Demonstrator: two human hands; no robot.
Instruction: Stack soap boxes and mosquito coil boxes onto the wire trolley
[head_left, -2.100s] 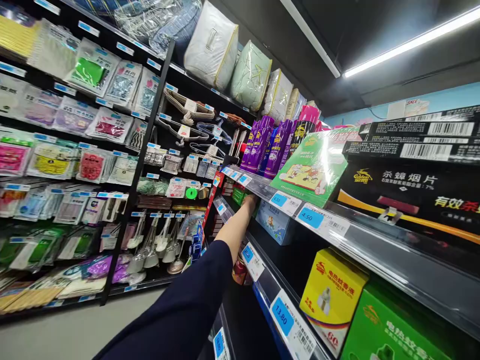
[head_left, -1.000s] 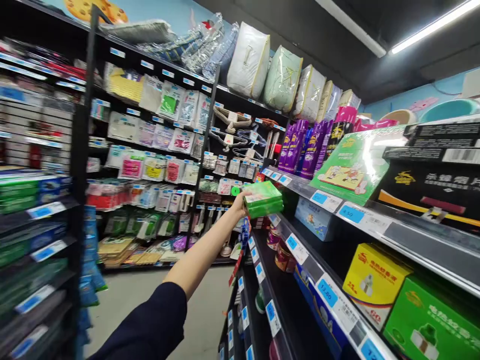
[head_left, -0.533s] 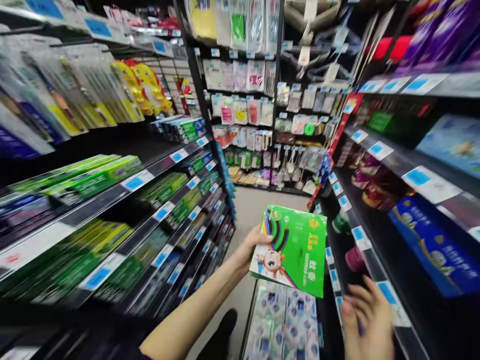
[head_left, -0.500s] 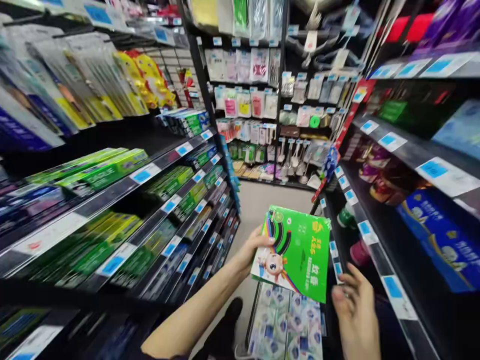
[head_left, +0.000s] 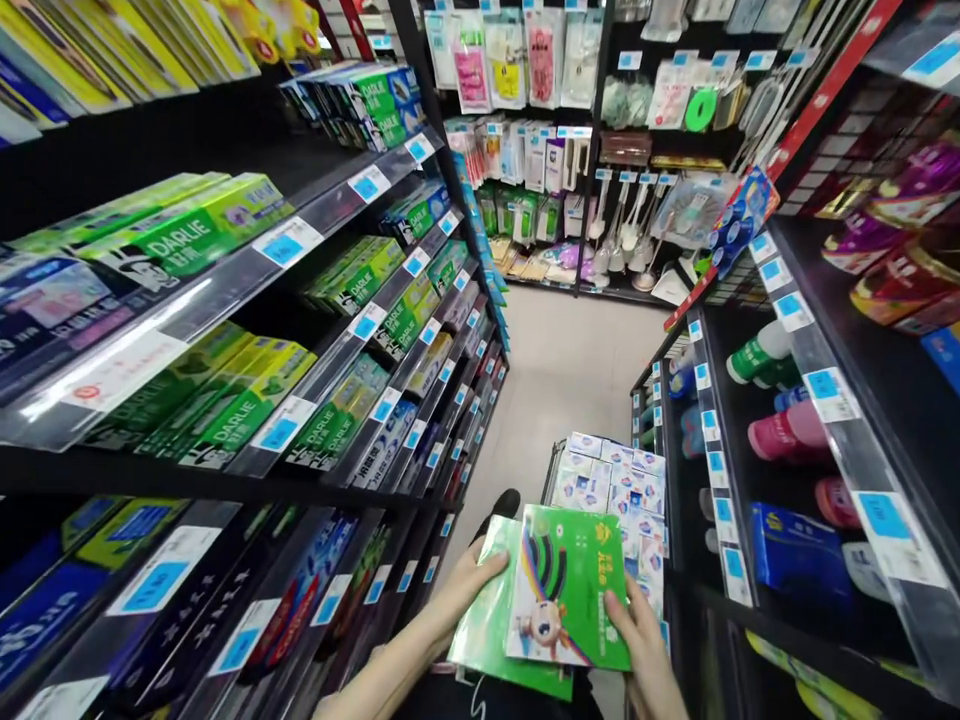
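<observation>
Two flat green boxes overlap low in the head view. The upper one is a mosquito coil box (head_left: pixel 574 585) printed with a coil and a cartoon figure. My right hand (head_left: pixel 646 645) is closed on its right edge, thumb on the front. Beneath it, shifted left, lies a second green box (head_left: pixel 480 630), its face partly covered. My left hand (head_left: pixel 466 585) grips that lower box at its left edge, thumb on top. Just beyond the boxes stand stacked white-and-blue packs (head_left: pixel 589 487), partly hidden behind them.
Shelves of green toothpaste boxes (head_left: pixel 202 235) line the left side. Bottles (head_left: pixel 787 430) and a blue pack (head_left: pixel 799 545) fill shelves on the right. Hanging goods (head_left: pixel 525 165) cover the far wall. Pale floor (head_left: pixel 555 350) runs down the aisle, and a dark shoe (head_left: pixel 508 503) shows.
My right hand has gone from open and apart to gripping the upper box. A second green box now shows under it, in my left hand. Both sit lower, as the view has shifted.
</observation>
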